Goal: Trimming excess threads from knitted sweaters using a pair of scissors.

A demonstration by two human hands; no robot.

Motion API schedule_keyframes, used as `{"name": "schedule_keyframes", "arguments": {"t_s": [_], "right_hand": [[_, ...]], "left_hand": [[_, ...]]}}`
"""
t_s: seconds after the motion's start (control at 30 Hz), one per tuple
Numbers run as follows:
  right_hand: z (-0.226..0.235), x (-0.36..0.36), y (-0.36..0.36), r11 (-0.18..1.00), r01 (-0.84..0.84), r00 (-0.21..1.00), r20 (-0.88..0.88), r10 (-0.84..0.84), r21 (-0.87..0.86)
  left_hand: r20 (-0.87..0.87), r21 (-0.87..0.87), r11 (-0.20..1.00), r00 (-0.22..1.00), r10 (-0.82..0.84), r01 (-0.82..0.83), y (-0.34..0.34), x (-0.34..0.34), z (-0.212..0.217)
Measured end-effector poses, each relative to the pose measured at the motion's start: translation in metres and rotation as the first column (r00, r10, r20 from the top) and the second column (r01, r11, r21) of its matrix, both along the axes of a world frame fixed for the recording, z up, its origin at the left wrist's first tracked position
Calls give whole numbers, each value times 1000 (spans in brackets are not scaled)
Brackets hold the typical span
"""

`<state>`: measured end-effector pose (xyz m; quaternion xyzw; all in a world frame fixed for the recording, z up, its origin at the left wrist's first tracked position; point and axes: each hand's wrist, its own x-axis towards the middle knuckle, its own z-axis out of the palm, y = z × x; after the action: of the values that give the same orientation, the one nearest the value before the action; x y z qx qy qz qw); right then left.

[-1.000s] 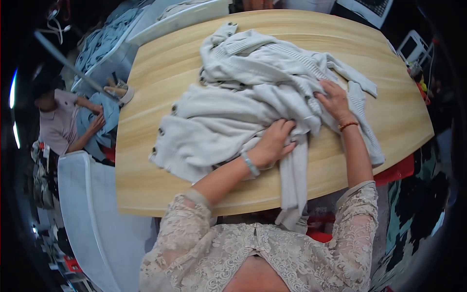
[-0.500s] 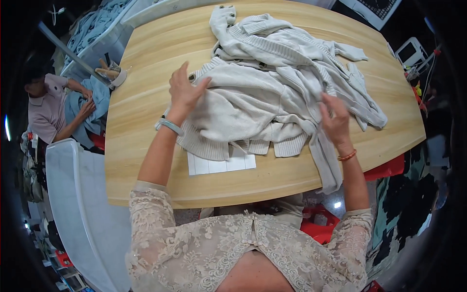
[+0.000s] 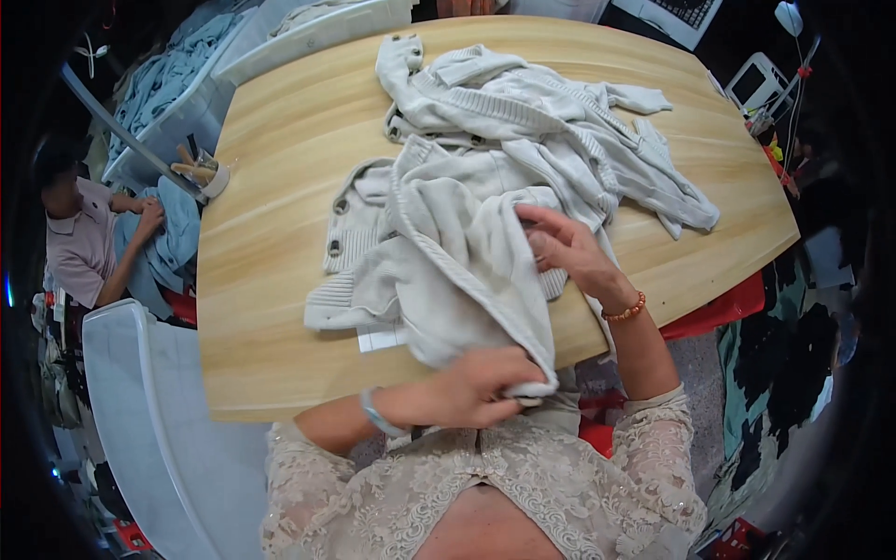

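Note:
A light cream knitted cardigan with ribbed edges and dark buttons lies bunched on the table, its near part pulled toward me. My left hand is closed round a corner of its ribbed edge, just beyond the table's near edge. My right hand rests against the cardigan's right side, fingers slightly bent and apart; part of the fingertips is hidden by cloth. Behind it lies another rumpled cream knit garment, overlapping the first. Under the cardigan's near side, a white sheet shows only partly.
Everything lies on a wood-grain table. At its left edge stands a round tub of tools. Beyond it sits a person handling blue cloth. A white bin stands at the near left. Bins of garments line the far left.
My left hand has moved from the cardigan's far left edge down toward me, drawing the ribbed edge along and uncovering buttons on the left. My right hand has shifted left onto the cloth.

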<state>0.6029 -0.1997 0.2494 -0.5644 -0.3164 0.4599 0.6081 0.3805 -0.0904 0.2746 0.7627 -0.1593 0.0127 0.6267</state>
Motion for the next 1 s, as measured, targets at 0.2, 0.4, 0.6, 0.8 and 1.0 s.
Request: {"name": "schedule_keyframes", "arguments": {"t_s": [0.2,0.4,0.6,0.8,1.0], "right_hand": [[-17,-71,-38,978,-164,855,476,206,-130],[-1,-63,-105,991,81,671,742,24,-105],[116,-48,-171,916,297,312,879,-361,271],[151,-1,-238,490,735,-86,782,-618,468],[206,104,-258,268,721,-33,417,-908,639]], "left_hand": [[95,116,992,993,-67,56,-58,10,-46],[485,547,767,874,36,-336,7,63,3],[-172,790,601,985,30,120,69,129,14],[246,887,397,969,24,-235,39,156,47],[82,78,996,996,37,-44,-17,155,150]]}}
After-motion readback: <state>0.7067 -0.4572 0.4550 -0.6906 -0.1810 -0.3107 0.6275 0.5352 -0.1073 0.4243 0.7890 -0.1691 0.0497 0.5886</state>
